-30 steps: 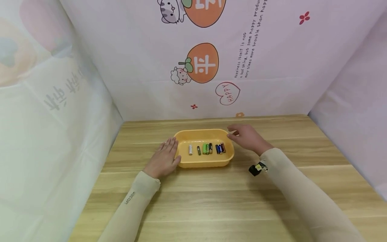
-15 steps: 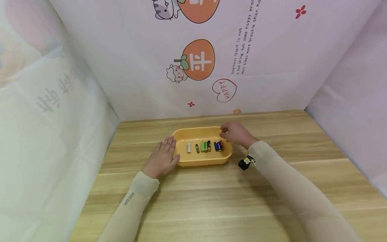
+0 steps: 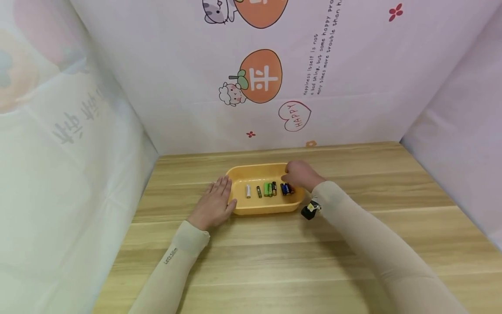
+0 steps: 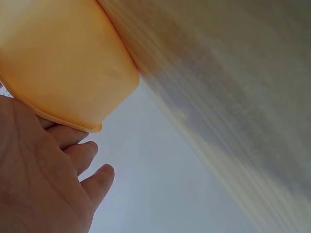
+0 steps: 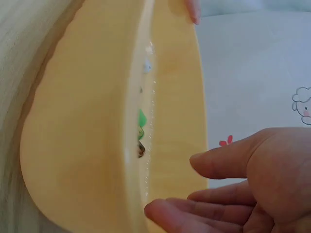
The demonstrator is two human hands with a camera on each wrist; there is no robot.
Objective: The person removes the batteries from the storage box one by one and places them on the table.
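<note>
A yellow plastic tray (image 3: 239, 178) sits mid-table with several small batteries in a row: a white one (image 3: 248, 191), green ones (image 3: 267, 189) and dark blue ones (image 3: 285, 189). My left hand (image 3: 215, 201) lies flat on the table, its fingers straight against the tray's left wall (image 4: 63, 63). My right hand (image 3: 299, 174) hovers over the tray's right end, just above the dark blue batteries. In the right wrist view its fingers (image 5: 189, 209) and thumb are loosely extended beside the tray's rim (image 5: 97, 145) and hold nothing.
The wooden table (image 3: 298, 261) is boxed in by printed fabric walls at the back (image 3: 274, 87), left and right. A small black wrist camera (image 3: 309, 212) hangs under my right sleeve near the tray's front right corner.
My right hand has moved left and down from beside the tray to over its right end. My left hand has stayed against the tray's left side.
</note>
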